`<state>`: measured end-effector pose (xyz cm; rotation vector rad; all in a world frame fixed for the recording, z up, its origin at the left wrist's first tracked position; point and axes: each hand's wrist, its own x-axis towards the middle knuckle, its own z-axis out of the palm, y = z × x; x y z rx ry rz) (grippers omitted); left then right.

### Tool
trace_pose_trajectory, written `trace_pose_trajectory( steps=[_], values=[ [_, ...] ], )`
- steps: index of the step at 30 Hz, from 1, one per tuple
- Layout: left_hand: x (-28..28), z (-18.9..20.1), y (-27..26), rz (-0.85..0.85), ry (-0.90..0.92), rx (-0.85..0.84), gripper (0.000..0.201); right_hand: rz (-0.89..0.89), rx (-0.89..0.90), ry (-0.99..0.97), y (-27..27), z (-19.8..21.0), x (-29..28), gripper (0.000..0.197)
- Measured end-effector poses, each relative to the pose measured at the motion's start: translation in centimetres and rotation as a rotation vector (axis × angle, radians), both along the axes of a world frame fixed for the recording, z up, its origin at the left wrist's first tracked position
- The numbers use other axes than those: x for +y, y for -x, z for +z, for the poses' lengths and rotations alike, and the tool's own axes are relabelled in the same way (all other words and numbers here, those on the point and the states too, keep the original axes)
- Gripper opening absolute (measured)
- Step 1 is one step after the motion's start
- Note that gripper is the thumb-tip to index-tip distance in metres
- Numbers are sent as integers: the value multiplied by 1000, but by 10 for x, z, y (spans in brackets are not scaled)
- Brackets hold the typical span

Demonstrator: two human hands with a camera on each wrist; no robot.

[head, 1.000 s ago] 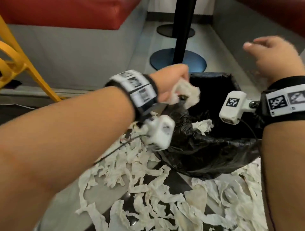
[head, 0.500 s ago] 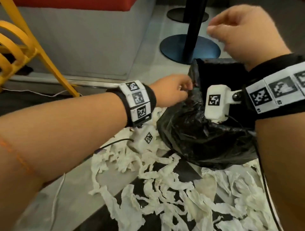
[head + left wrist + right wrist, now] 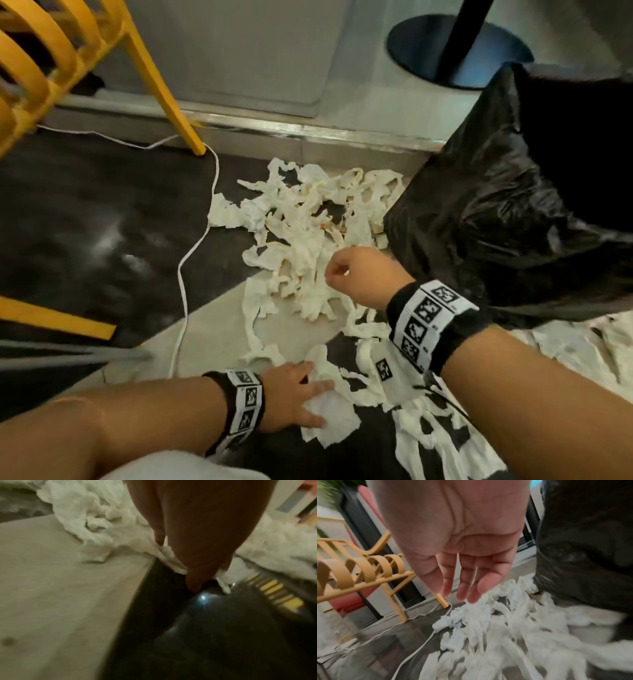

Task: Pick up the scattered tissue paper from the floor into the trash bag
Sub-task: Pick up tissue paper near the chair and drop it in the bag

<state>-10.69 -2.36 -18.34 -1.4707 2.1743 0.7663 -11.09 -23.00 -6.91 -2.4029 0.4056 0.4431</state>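
a person's left hand point(image 3: 291, 394) is lying flat on tissue paper point(image 3: 308, 246) strewn over the floor beside the trash bag point(image 3: 507, 212), the right hand point(image 3: 359, 274) hovering empty with fingers relaxed; bunching strips together likely beats lifting single shreds.

text: none legible | wristbands point(image 3: 428, 320): black-and-white square code markers only

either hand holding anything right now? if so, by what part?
Nothing held. Right hand hangs empty over the tissue paper; left hand lies flat on a tissue sheet, no grip.
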Motion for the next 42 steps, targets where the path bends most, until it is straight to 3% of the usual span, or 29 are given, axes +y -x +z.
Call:
trace_pose_trajectory(
  steps=[3, 5, 9, 11, 14, 17, 20, 22, 25, 26, 28, 31, 34, 35, 37, 39, 42],
  values=[
    [5, -8, -17, 61, -50, -102, 32, -63, 28, -22, 1, -18, 4, 15],
    [-1, -2, -26, 192, -73, -80, 26, -74, 41, 8, 0, -29, 6, 19],
    [-2, 11, -54, 775, 65, 119, 27, 26, 55, 115, -10, -59, 14, 35],
    [2, 21, -70, 1079, 151, 261, 11, 170, 84, 185, -17, -76, 23, 52],
    [8, 30, -87, 1280, 294, 320, 9, 343, 233, 277, -18, -102, 42, 61],
    [14, 25, -98, 1230, 322, 192, 9, 385, 290, 377, -15, -122, 52, 48],
    [21, 14, -105, 1223, 309, 151, 11, 296, 305, 296, -19, -123, 52, 32],
    [24, 4, -107, 1242, 251, 89, 33, 127, 230, 174, -21, -117, 49, 26],
    [28, -10, -106, 1129, 70, -2, 77, -228, 22, -60, -25, -100, 46, 26],
    [28, -12, -104, 1085, 17, -21, 82, -292, -3, -118, -25, -93, 44, 26],
    [28, -15, -101, 1034, -24, -60, 69, -329, -7, -179, -26, -79, 37, 32],
    [25, -19, -103, 999, -14, -132, 36, -282, 64, -145, -23, -65, 28, 42],
    [17, -13, -107, 1008, -3, -121, 21, -67, 243, -14, -12, -64, 32, 39],
    [15, -10, -107, 1029, 16, -99, 22, 24, 283, 30, -6, -67, 38, 43],
    [13, -5, -107, 1074, 41, -53, 47, 204, 336, 109, 9, -78, 51, 62],
    [13, -1, -105, 1078, 33, -34, 63, 387, 384, 193, 28, -92, 63, 65],
    [15, 3, -98, 978, 2, -47, 42, 538, 305, 300, 45, -107, 67, 40]
  ],
)
